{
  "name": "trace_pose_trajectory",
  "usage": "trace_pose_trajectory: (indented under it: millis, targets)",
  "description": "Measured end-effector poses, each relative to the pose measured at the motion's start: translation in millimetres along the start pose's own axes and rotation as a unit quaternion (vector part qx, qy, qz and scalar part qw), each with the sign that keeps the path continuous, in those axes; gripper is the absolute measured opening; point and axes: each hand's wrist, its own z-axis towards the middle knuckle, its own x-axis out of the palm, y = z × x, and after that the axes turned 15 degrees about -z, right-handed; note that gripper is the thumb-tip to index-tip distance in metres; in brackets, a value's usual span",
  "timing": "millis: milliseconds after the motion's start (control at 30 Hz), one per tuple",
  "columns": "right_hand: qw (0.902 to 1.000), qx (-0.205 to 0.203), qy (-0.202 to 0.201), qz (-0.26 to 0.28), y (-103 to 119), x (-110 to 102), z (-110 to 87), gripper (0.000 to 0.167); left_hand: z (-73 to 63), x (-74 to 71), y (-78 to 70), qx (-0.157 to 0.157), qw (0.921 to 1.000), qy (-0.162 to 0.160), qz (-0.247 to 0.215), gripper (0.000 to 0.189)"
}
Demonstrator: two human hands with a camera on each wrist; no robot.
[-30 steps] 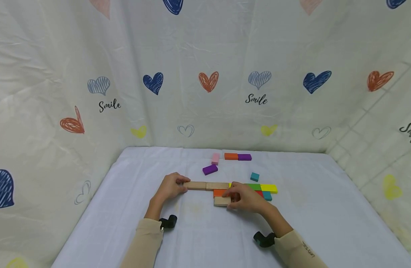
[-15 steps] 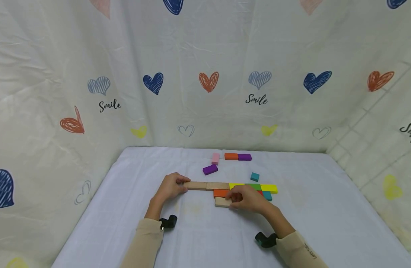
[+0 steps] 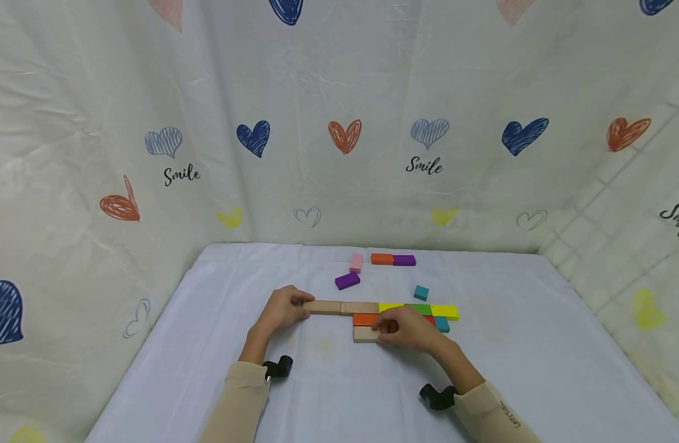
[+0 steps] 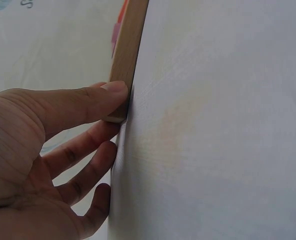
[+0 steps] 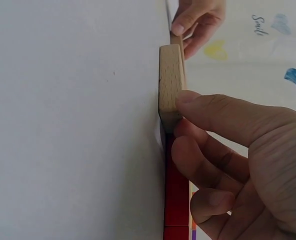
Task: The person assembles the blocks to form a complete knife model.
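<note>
At the left end of a row of blocks, my left hand (image 3: 284, 309) pinches a plain wooden block (image 3: 324, 307). The left wrist view shows the thumb on the near side of that block (image 4: 125, 60), by its end. My right hand (image 3: 410, 329) holds another plain wooden block (image 3: 365, 334) between thumb and fingers, against the front of an orange block (image 3: 364, 320). In the right wrist view this held block (image 5: 171, 80) lies beside a red block (image 5: 177, 195). A second plain block (image 3: 359, 307) continues the back row. The right hand partly hides the middle blocks.
The back row ends with green (image 3: 419, 309) and yellow (image 3: 444, 312) blocks, with a teal block (image 3: 441, 324) in front. Behind lie a small teal block (image 3: 421, 292), purple (image 3: 347, 281), pink (image 3: 355, 263), orange (image 3: 382, 259) and purple blocks (image 3: 404, 260) on the white cloth (image 3: 494, 344).
My right hand has shifted the plain block slightly right, then slightly back left along the orange block's front. My left hand has stayed in place.
</note>
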Motion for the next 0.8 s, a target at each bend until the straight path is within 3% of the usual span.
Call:
trace_pose_trajectory:
  millis: [367,800]
  targets:
    - [0.9998,0.001,-0.005,-0.017,2.7,2.0,2.5,0.018,-0.8,-0.1,0.5,0.000,1.0000,0.000,0.003,0.030]
    - [0.9988,0.031,-0.012,-0.037,6.7,5.1,5.6,0.020,1.0,-0.1,2.1,0.003,1.0000,0.000,0.006,0.031]
